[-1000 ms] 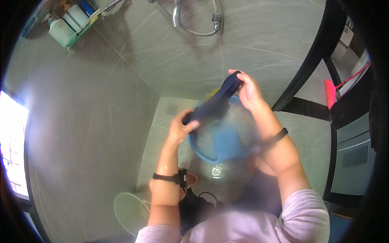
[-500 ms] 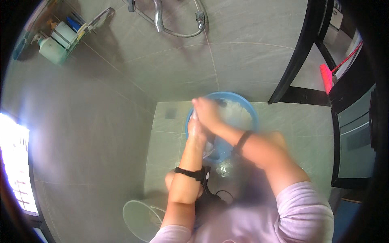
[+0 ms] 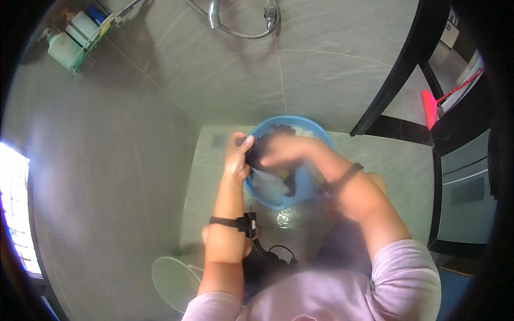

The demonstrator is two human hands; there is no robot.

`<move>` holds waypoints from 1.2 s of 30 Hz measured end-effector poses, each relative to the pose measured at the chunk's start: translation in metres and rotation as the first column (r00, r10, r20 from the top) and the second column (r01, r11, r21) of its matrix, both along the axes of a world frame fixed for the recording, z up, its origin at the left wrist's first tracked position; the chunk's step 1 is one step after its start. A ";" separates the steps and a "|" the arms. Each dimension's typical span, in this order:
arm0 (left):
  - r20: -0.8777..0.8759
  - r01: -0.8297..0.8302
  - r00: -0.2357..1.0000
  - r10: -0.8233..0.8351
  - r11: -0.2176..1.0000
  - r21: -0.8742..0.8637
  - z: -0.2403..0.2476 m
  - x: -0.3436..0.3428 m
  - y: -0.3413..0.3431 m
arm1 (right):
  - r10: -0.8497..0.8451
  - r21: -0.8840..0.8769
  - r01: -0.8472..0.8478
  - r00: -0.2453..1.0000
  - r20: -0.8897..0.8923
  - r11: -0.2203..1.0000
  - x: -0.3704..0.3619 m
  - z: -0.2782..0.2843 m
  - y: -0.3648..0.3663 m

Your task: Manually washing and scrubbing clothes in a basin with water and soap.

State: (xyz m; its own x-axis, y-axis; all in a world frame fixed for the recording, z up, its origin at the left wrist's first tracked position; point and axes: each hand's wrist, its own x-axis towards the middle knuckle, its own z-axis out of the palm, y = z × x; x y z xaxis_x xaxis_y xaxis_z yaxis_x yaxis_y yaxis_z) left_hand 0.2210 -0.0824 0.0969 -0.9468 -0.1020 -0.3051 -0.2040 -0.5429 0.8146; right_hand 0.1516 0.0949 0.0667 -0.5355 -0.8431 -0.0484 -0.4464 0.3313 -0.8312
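A round blue basin [image 3: 308,184] stands on the tiled floor in front of me. Over its left rim my left hand [image 3: 236,156] is closed round a dark piece of cloth [image 3: 254,155], thumb on top and skin wet. My right hand [image 3: 284,152] is smeared by motion above the basin, up against the same cloth; its fingers cannot be made out. Below the hands lies whitish wet cloth [image 3: 267,183], with more dark fabric beside it. Pale cloth or foam shows at the basin's far side, partly hidden by my right forearm.
A pale bucket [image 3: 174,281] stands at the lower left. Bottles [image 3: 67,51] sit on a corner shelf, upper left. A metal pipe and hose [image 3: 241,35] hang on the far wall. At right are a black door frame [image 3: 385,75] and a red broom [image 3: 429,108].
My hands, pressed together before, have moved apart. The left went left and now shows dark cloth in its grip; the right shifted right and slightly down. The view has shifted a little.
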 end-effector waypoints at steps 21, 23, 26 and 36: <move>0.187 0.357 0.919 -0.347 0.934 -0.018 -0.006 0.017 0.049 | 0.576 -0.527 0.667 0.177 0.798 0.526 0.056 0.109 0.004; 0.083 0.338 0.933 -0.349 0.933 0.121 -0.015 0.022 0.038 | 0.651 -0.624 0.565 0.188 0.735 0.540 0.062 0.121 -0.002; -0.018 0.423 0.897 -0.442 0.844 0.331 -0.031 0.012 0.024 | 0.545 -0.603 0.540 0.287 0.788 0.587 0.037 0.129 0.015; -0.101 0.345 0.932 -0.347 0.770 0.536 0.015 0.026 -0.011 | -0.666 -0.193 0.837 0.529 0.526 0.512 -0.051 0.060 0.075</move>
